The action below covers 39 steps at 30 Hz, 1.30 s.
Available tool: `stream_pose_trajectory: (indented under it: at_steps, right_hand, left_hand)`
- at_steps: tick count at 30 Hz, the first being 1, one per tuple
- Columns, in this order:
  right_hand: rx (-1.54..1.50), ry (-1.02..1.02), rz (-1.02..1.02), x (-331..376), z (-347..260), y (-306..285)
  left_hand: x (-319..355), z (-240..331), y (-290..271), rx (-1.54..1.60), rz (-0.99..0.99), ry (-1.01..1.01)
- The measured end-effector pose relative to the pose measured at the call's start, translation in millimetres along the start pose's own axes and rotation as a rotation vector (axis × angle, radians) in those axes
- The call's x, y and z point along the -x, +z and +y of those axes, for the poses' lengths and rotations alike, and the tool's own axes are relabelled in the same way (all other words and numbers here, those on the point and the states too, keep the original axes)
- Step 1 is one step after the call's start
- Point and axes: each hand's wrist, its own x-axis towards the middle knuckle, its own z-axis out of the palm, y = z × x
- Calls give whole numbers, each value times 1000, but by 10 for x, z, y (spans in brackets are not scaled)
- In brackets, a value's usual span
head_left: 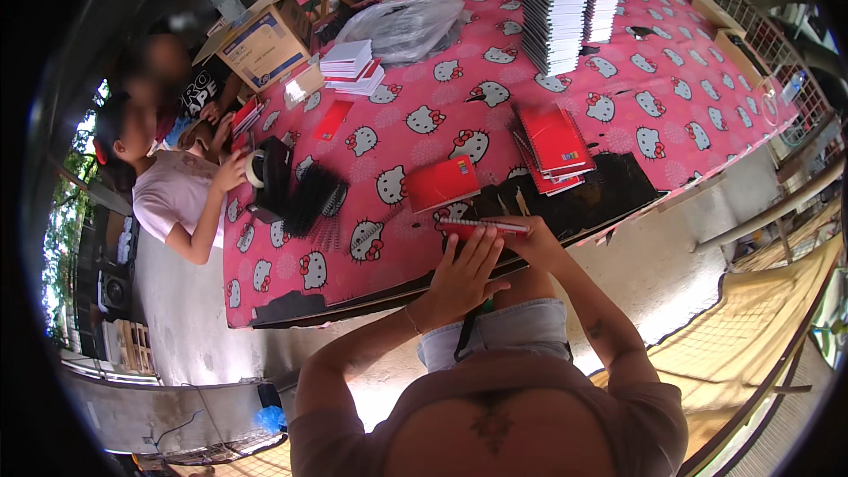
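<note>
At the table's near edge I hold a small red spiral notebook [454, 227] on edge, its wire binding facing up. My right hand [535, 246] is closed around its right end. My left hand [470, 267] rests against its near side, fingers stretched out flat and thumb apart. Just beyond lies a single red notebook [443, 184], flat on the tablecloth. To its right is a small, uneven stack of red spiral notebooks [556, 143]. Left of these sits a pile of black binding wires [316, 203], partly blurred.
The pink patterned tablecloth [424, 146] is torn at a dark patch [609, 190]. Tall notebook stacks [555, 22], a plastic bag [402, 26], white-paged notebooks [349, 66] and a cardboard box [265, 44] stand farther back. Two people work at the left near a tape dispenser [269, 172]; another is across.
</note>
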Motion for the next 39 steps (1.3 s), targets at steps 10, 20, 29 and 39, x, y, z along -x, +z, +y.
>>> stream_pose_trajectory:
  at_steps: [10, 20, 29, 39]
  right_hand:
    - [185, 9, -4, 21, -29, -20]
    - [202, -30, -11, 38, -47, 3]
    - [284, -43, 20, 16, -192, -43]
    - [247, -54, -22, 104, -531, -477]
  left_hand:
    - [-450, -187, -203, -76, -19, -104]
    - [-699, -201, -322, -120, -75, -77]
    - [-637, -212, -367, 209, 159, -137]
    - [-663, -302, -315, 364, 149, -122]
